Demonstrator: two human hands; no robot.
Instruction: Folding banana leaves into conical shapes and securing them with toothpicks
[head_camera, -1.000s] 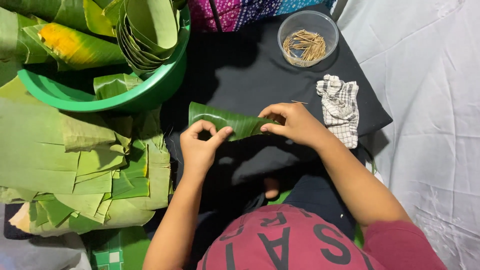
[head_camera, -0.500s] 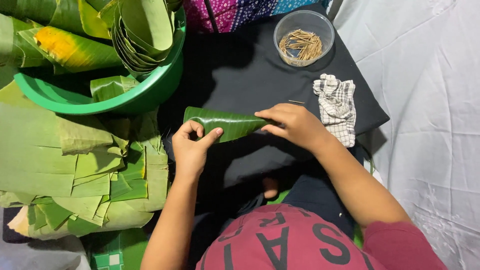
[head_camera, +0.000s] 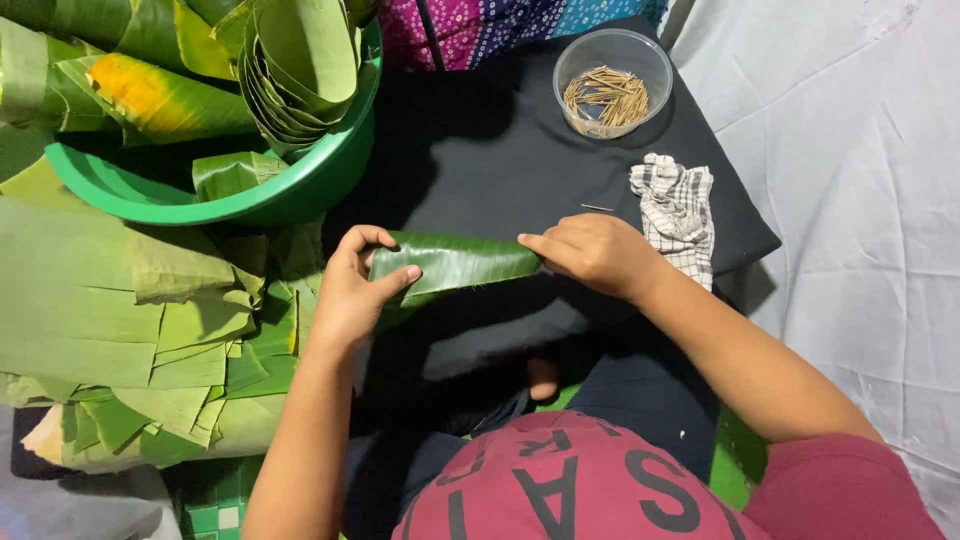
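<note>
Hands (head_camera: 350, 290) (head_camera: 595, 255) gripping folded banana leaf (head_camera: 455, 262), black cloth (head_camera: 480, 150)

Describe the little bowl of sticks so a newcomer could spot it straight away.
Start at the black cloth-covered board in front of the person, and go to its far right corner, beyond the checked white rag. There stands a small clear round plastic bowl of thin tan wooden sticks. Unlike the big green plastic basin of rolled leaves at the left, it is see-through and small.

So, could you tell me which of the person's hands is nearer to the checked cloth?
The right. The right hand grips the folded leaf strip just beside the checked cloth, while the left hand holds the strip's far end, near the green basin.
</note>
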